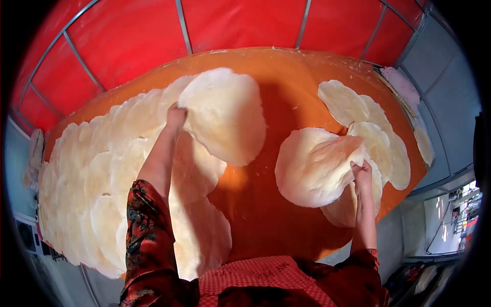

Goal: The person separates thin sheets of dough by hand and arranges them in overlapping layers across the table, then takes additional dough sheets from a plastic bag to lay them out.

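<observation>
My left hand (176,116) is closed on the left edge of a large, thin round flatbread (225,112) at the upper middle of the orange surface. Part of that sheet overlaps the spread of flatbreads beside it. To the right, my right hand (362,174) pinches the edge of another round flatbread (312,169), whose right side is lifted and folded. Beneath and behind it lie several more flatbreads (391,153), overlapping near the right edge.
Many overlapping flatbreads (87,179) cover the left side of the orange table (266,220). Red panels with metal bars (240,23) stand behind it. A pale cloth (401,84) lies at the far right corner, and grey panels (450,102) border the right.
</observation>
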`<state>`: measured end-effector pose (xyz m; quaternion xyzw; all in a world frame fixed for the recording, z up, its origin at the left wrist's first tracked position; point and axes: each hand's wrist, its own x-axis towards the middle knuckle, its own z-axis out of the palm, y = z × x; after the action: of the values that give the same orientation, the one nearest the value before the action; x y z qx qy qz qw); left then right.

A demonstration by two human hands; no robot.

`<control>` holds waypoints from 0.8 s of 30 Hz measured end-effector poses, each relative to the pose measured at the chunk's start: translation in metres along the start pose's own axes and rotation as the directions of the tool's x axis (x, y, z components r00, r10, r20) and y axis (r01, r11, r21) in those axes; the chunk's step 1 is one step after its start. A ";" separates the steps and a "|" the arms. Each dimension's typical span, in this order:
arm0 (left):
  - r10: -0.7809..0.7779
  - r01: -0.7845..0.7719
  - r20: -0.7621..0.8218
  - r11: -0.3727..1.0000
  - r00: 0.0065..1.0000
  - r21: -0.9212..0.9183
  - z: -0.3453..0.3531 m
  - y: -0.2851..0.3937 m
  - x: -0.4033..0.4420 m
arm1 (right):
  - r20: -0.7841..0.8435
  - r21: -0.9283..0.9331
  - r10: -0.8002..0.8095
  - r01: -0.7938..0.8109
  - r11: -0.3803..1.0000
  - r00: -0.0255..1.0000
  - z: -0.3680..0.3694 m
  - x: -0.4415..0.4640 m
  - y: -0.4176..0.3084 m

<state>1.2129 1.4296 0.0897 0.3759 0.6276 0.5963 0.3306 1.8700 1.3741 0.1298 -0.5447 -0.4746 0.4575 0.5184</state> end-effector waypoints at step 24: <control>-0.114 0.372 0.369 0.519 0.922 -0.769 0.022 0.039 -0.402 | 0.892 -0.427 0.078 0.773 0.469 0.446 0.290 -0.187 -0.107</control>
<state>1.4352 1.0928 0.1131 0.1617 0.2678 0.7096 0.6314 1.5541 1.2278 0.2250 -0.2983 -0.9232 0.2420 0.0133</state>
